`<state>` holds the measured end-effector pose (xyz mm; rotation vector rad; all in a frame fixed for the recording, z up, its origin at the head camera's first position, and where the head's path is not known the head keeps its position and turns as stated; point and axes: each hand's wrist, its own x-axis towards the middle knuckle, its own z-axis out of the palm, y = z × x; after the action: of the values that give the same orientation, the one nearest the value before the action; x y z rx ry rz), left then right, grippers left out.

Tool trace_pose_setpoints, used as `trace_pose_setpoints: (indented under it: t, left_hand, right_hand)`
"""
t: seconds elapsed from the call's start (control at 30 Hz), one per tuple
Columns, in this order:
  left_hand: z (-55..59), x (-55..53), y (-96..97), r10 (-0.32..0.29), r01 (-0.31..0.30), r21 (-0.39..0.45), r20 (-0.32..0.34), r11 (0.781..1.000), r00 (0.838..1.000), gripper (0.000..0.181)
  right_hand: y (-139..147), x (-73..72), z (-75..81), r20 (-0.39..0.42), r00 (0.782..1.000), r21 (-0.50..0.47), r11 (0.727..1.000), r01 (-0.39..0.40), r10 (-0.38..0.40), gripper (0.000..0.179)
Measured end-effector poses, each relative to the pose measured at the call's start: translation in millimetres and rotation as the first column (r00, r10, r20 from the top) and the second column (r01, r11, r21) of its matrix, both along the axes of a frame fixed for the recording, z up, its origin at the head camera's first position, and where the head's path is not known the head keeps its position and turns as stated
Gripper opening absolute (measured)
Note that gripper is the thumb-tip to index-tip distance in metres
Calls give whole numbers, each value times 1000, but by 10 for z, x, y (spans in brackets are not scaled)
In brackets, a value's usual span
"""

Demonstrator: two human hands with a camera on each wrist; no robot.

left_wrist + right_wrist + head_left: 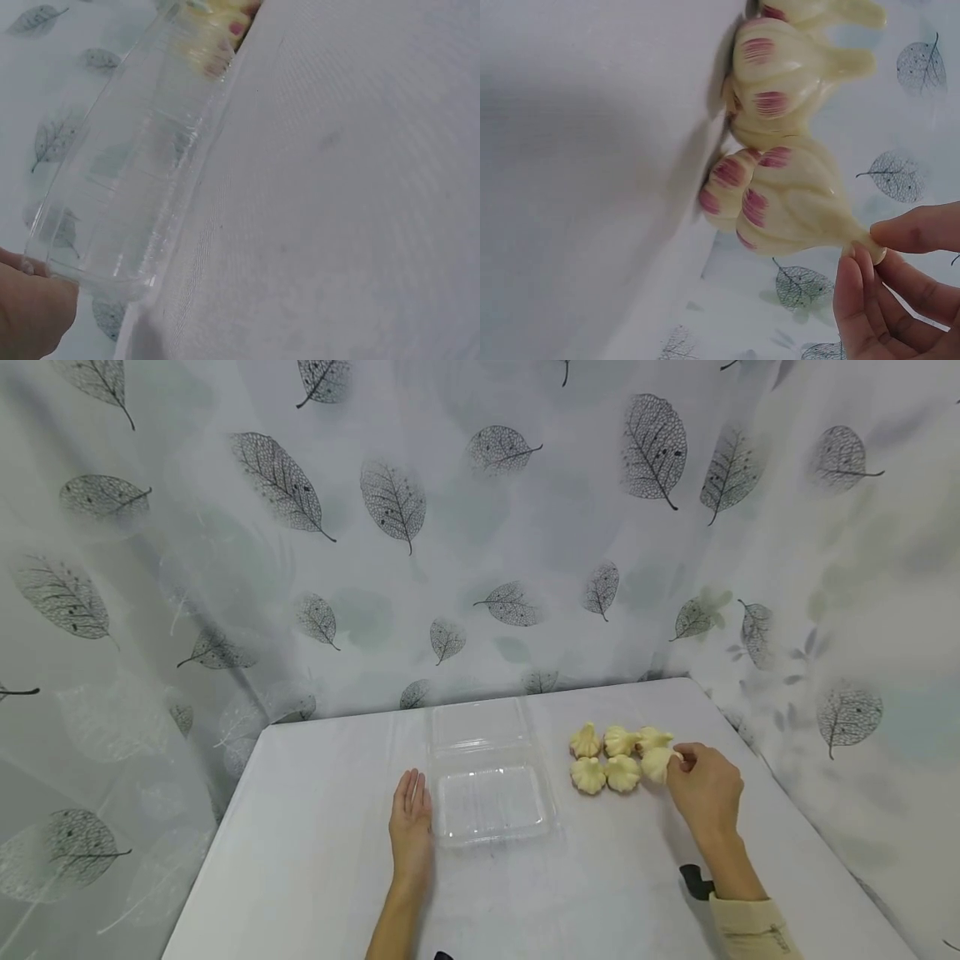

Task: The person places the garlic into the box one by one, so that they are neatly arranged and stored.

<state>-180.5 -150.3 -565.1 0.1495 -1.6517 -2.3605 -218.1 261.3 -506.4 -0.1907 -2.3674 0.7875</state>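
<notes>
A clear plastic container (491,803) sits on the white-covered bench (322,852), its lid (480,727) folded back on the far side from the person. To the right of the container, the right hand (705,785) grasps a garlic bulb (799,202), pinching the stem between thumb and fingertips. The bulb's rounded body extends from those fingertips on the side toward the container, well outside the hand's palm; the right wrist view shows it tilted, its purple-streaked base pointing away from the fingers. Whether that base touches the bench I cannot tell. Between the held bulb and the container, and partly behind the held one, five other garlic bulbs (588,775) stand close together in two rows, stems up, pale yellow with purple streaks. To the left of the container, the left hand (412,827) has its fingers straight and grasps nothing; it lies along the container's left wall, so near that it seems to touch it, and the bulbs are well apart from it, across the container. Beyond the container and the bench's far edge hangs a pale curtain (465,527) printed with dark leaf skeletons. A cream sleeve (757,927) covers the right forearm, nearer the person than the container.
</notes>
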Motion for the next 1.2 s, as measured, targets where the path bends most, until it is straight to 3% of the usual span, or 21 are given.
trace_pose_setpoints:
  t: [0.2, 0.6, 1.2]
  left_hand:
    - [16, 2, -5, -3, 3, 9, -9, 1000, 1000, 61]
    - [0, -9, 2, -8, 8, 22, -6, 1000, 1000, 62]
    - [-8, 1, -15, -25, 25, 60, -8, 998, 1000, 62]
  right_hand:
    - [-45, 8, 97, -59, 998, 5, 1000, -14, 14, 17]
    - [-138, 56, 281, -84, 996, -11, 999, -37, 36, 14]
    - [-295, 41, 378, -92, 994, -9, 998, -60, 59, 13]
